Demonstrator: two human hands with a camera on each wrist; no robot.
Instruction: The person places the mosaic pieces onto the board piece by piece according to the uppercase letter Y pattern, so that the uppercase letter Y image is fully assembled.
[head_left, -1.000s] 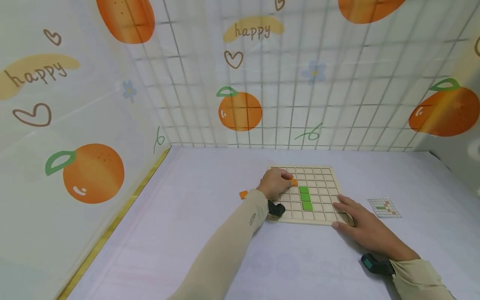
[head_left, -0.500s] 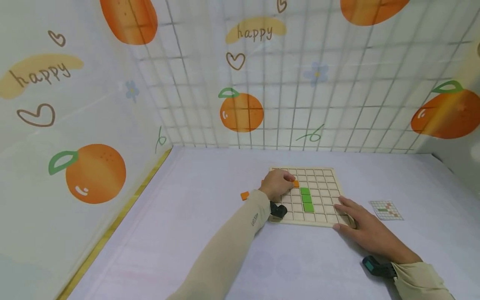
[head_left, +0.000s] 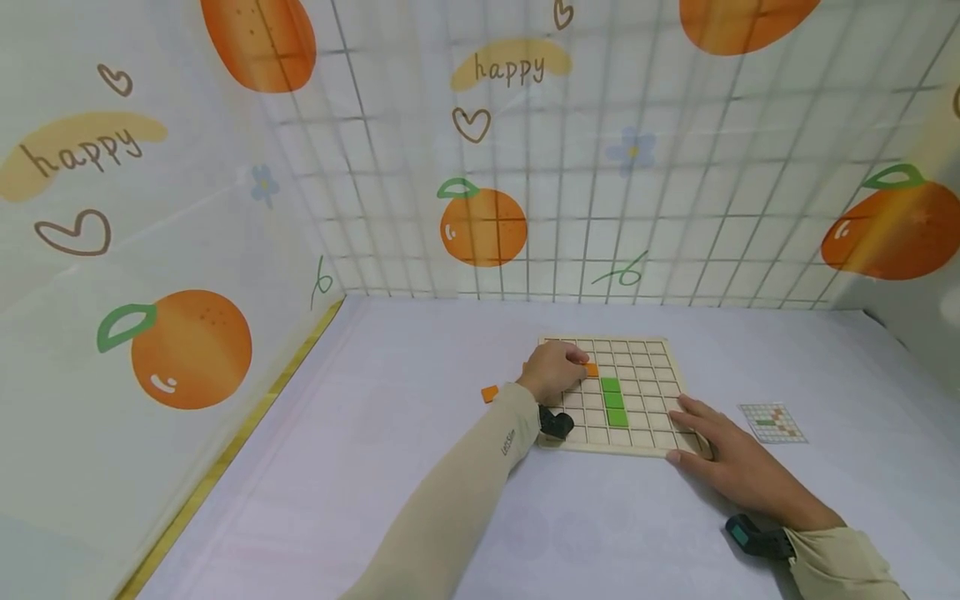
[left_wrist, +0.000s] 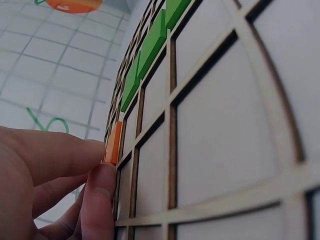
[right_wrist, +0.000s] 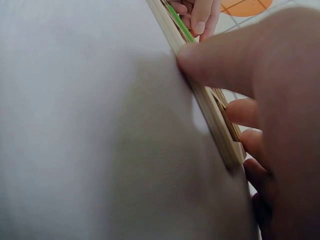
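Note:
My left hand (head_left: pixel 553 371) reaches over the left part of a square wooden grid board (head_left: pixel 648 387). Thumb and finger pinch an orange square tile (left_wrist: pixel 114 143) low at a cell, just past a line of green tiles (left_wrist: pixel 153 43). In the head view those green tiles run towards the front edge of the board. At the front right corner rests my right hand (head_left: pixel 727 458), its thumb against the front edge and the other fingers spread over the right side. The right wrist view has the thumb (right_wrist: pixel 215 62) touching the wooden rim.
A loose orange tile (head_left: pixel 490 394) lies on the white tabletop (head_left: pixel 390 433) left of the board, partly beside the left sleeve. Right of the board lies a small printed pattern card (head_left: pixel 772 423). A curtain with orange prints (head_left: pixel 483 227) stands behind the table.
The head view has shifted slightly. Both hands keep their places on the board, the left one still at the orange tile.

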